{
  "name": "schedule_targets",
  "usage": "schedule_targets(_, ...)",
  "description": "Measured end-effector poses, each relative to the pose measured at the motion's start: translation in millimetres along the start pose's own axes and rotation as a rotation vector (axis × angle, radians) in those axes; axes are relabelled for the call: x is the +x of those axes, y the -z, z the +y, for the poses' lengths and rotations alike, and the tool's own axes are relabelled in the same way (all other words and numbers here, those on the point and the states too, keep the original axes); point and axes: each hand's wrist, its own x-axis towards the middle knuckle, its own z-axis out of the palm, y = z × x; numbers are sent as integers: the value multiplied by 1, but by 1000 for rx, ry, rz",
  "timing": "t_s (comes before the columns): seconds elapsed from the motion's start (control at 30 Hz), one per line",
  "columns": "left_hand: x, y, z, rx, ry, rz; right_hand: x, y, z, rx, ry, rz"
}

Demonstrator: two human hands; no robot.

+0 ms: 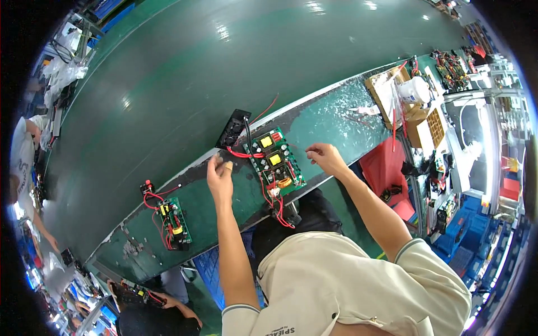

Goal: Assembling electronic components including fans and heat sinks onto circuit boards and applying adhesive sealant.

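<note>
A green circuit board (274, 159) with yellow-wrapped transformers, a copper coil and red wires lies on the bench in front of me. Red and black leads join it to a black panel (232, 130) tilted at the bench's far edge. My left hand (220, 175) is raised just left of the board, thumb and fingers apart, with a yellowish wrap on one fingertip. To the board's right hovers my right hand (328, 158), fingers loosely bent and slightly apart, with nothing visible in them. Both hands are clear of the board. At its near end hangs a dark part (288, 214) with red wires.
A smaller wired board (174, 224) lies farther left on the bench (210, 215). At the right stand a white tub (413, 89), a cardboard box (427, 131) and a red sheet (384, 168). A co-worker (154, 313) handles another board at lower left. The wide green surface (185, 73) stretches beyond.
</note>
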Motion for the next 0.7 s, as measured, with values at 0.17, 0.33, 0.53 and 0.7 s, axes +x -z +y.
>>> schedule_targets(0.17, 34, -12, 10, 39, -41, -39, 31, 5, -7, -156, 83, 67)
schedule_targets(0.33, 62, 8, 8, 170, 45, -67, 51, -12, -33, -505, 368, 168)
schedule_targets(0.53, 65, 24, 29, -159, 198, -308, 89, -52, -68, -424, 559, 40)
schedule_targets(0.7, 41, -8, 75, 62, -131, -423, 124, -52, -62, -566, 750, -123)
